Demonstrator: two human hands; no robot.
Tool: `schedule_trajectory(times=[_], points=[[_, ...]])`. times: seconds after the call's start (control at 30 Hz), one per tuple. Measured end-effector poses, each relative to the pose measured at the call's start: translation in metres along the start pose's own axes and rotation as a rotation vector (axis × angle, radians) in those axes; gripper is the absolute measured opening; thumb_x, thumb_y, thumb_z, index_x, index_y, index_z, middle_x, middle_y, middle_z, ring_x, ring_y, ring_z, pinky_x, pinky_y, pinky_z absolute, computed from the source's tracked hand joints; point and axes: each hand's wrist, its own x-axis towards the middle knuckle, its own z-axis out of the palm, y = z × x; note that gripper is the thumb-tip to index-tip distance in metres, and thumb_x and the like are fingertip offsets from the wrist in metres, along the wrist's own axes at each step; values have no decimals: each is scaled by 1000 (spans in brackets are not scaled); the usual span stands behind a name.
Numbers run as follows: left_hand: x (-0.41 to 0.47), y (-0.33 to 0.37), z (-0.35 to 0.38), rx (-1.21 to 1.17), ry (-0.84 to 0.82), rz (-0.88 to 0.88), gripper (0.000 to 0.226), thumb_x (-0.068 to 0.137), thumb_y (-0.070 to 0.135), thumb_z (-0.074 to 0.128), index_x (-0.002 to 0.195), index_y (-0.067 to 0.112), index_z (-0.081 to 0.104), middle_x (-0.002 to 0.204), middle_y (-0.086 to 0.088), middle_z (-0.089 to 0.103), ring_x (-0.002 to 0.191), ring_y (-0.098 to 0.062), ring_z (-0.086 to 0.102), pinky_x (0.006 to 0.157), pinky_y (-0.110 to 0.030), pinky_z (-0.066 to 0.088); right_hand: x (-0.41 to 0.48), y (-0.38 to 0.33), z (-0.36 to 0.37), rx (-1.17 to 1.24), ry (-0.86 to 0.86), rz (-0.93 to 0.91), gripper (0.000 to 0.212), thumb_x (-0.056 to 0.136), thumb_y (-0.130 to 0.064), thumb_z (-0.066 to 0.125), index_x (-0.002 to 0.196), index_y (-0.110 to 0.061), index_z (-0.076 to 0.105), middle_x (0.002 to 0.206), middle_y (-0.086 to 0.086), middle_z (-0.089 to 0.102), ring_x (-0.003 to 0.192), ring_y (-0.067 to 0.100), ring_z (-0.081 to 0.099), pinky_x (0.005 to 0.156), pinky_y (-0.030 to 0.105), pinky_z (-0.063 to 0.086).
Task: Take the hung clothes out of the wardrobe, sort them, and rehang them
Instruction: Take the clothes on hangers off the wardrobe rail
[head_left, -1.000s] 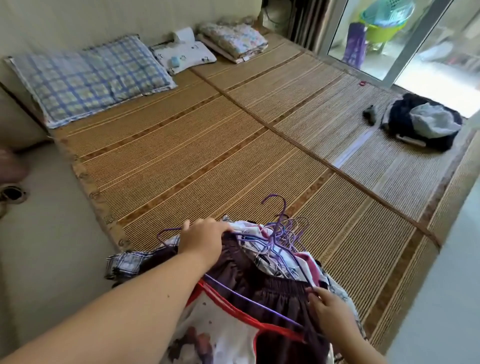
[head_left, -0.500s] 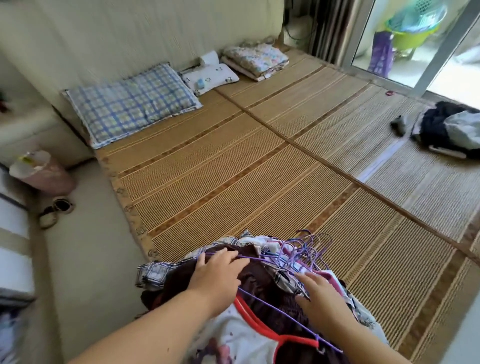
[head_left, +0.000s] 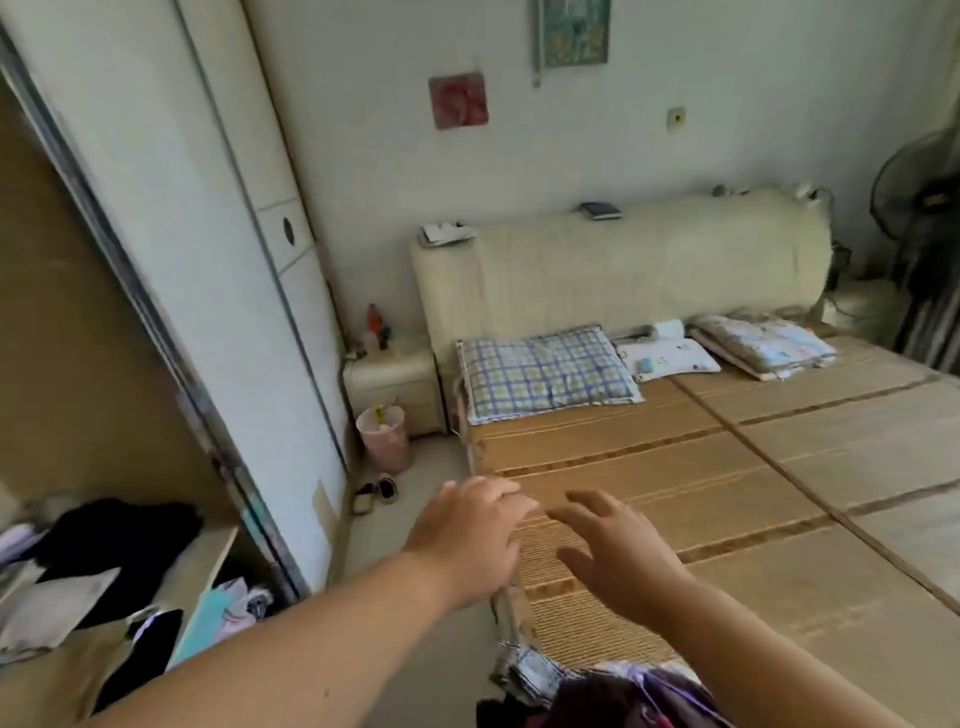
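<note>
Hands (head_left: 467, 540) (head_left: 623, 564) empty, beyond clothes pile (head_left: 613, 699)

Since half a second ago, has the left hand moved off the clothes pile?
Yes. The left hand has left the clothes pile and now hangs empty above the edge of the bamboo mat, nearer the checked pillow.
</note>
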Motion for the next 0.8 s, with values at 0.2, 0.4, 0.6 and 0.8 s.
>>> schedule_trajectory(times=[0.2,0.4,0.6,0.8], points=[[-89,-117,-108,125,171,-252,51,85,37,52,136,36,46,146,7,40,134,-15,34,109,-33,27,85,-157,-34,33,97,-304,45,91,-44,50,136,-44,41,148,-11,33,133,15,37,110,34,30],[-191,-197,-205,359,301,-418,54,85,46,46,138,37,39,149,7,33,138,-16,24,111,-40,21,141,-324,-47,61,186,-572,50,89,-51,49,137,-49,35,151,-16,27,133,16,38,109,33,29],[-251,-248,-285,610,443,-621,57,82,53,47,137,39,39,150,7,30,141,-18,19,112,-46,18,170,-455,-66,159,281,-792,51,88,-45,51,138,-45,37,146,-14,35,129,11,42,108,32,33],[-266,-278,-357,819,578,-772,54,74,54,46,126,39,52,144,3,41,138,-22,26,110,-50,15,205,-540,-90,303,342,-951,50,88,-47,55,137,-41,41,141,-11,42,126,14,45,107,41,37]])
